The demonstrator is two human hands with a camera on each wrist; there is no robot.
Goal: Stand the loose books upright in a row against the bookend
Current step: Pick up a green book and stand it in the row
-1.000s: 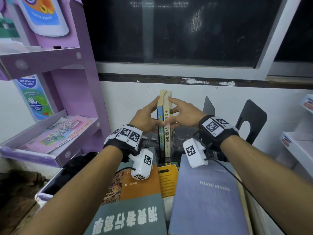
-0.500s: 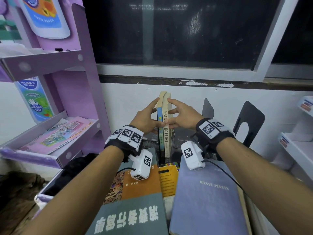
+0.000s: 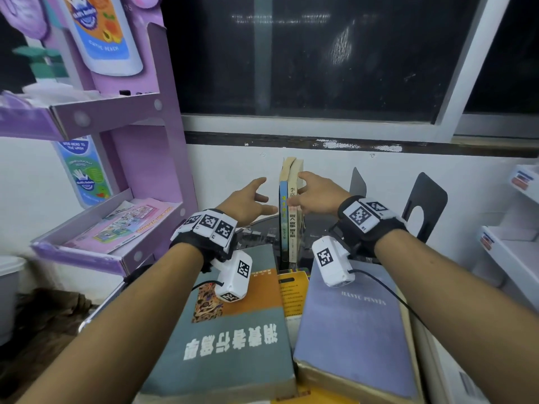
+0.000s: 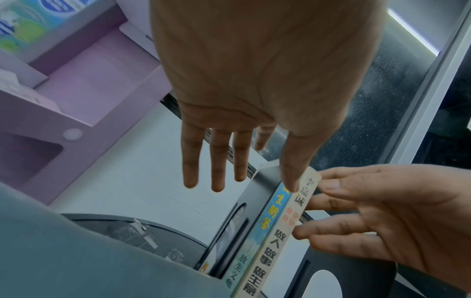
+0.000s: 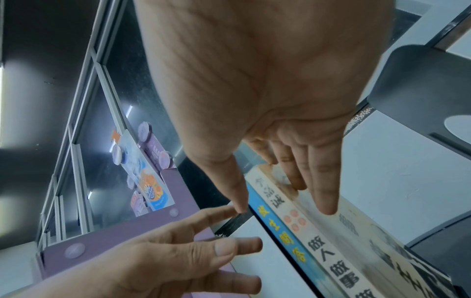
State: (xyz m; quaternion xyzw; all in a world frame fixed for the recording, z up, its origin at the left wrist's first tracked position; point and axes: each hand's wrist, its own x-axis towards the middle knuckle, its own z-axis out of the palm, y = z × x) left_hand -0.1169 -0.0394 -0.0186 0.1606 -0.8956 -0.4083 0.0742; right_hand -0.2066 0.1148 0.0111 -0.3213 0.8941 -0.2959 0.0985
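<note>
Books [image 3: 291, 211], two of them, stand upright with spines toward the person near the far edge of the desk [image 3: 320, 228], the blue-spined one [image 4: 270, 217] on the left and the cream-spined one [image 4: 285, 227] touching it on the right. The right hand [image 3: 316, 196] has straight, relaxed fingers [image 5: 323, 193] laid flat against the cream book's right cover, thumb near the spines, pressing rather than gripping. The left hand [image 3: 248, 202] is spread and released, fingers [image 4: 216, 161] straight and apart from the blue book, only its thumb lying over the spines in the left wrist view; whether it touches, I cannot tell. A dark bookend [image 4: 244, 201] shows just left of the blue book in that view, and two more black bookends [image 3: 424, 205] stand to the right, apart from the pair. Nearer the person, a grey-green book [image 3: 233, 330], an orange one [image 3: 293, 290] and a lavender one [image 3: 355, 325] lie flat on the desk. The step in hand looks like letting the standing pair settle. To do it well, the right palm should push the pair squarely leftward against the bookend, bottoms flush on the desk, and ease off slowly to test for leaning. A quick release risks the cream book toppling right, where nothing supports it.
</note>
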